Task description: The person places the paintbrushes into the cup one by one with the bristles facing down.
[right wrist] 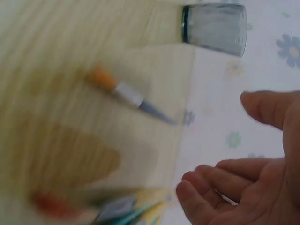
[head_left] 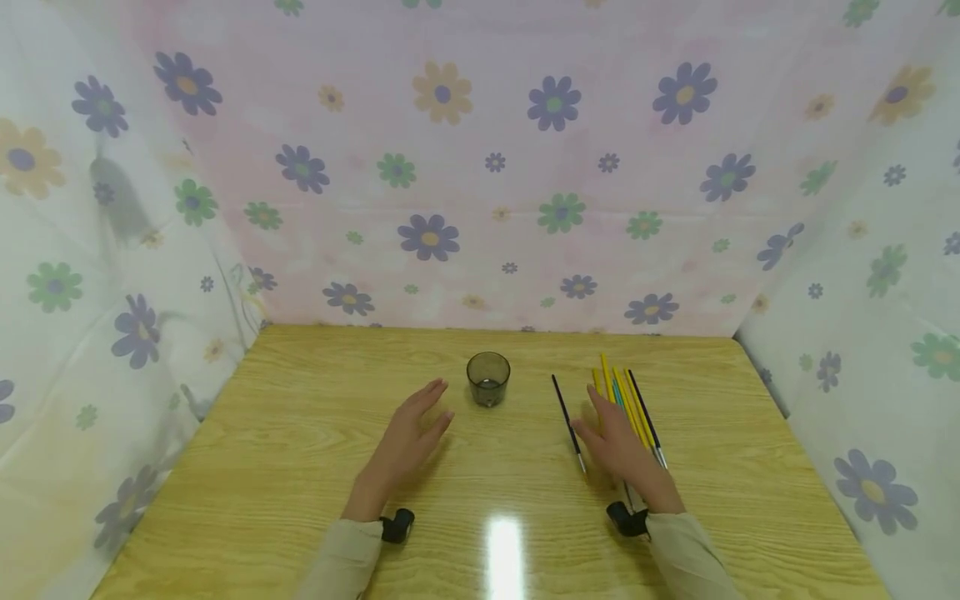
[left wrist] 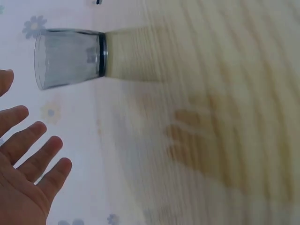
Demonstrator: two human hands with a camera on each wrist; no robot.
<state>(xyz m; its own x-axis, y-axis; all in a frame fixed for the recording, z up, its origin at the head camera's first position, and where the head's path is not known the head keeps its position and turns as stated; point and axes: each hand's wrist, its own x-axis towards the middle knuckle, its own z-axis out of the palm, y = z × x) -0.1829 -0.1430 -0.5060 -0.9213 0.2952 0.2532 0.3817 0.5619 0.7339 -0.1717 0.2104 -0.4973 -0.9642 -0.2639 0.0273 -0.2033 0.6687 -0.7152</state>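
Observation:
A dark smoky glass cup [head_left: 488, 378] stands upright on the wooden table [head_left: 300, 467]. My left hand [head_left: 414, 429] hovers open just left of it, fingers straight, holding nothing. The left wrist view shows the cup [left wrist: 70, 58] beyond the spread fingers [left wrist: 33, 150]. My right hand [head_left: 617, 437] is open over a bundle of yellow, teal and black paintbrushes [head_left: 626, 400]. One black-handled paintbrush [head_left: 567, 421] lies apart, left of that hand. In the blurred right wrist view the lone brush [right wrist: 126, 93], the cup [right wrist: 215, 28] and the relaxed fingers [right wrist: 220, 183] show.
Flowered cloth walls [head_left: 480, 167] close the table in at the back and on both sides. A bright light reflection [head_left: 504, 554] sits near the front edge. Bare wood lies left of the left hand and right of the brushes.

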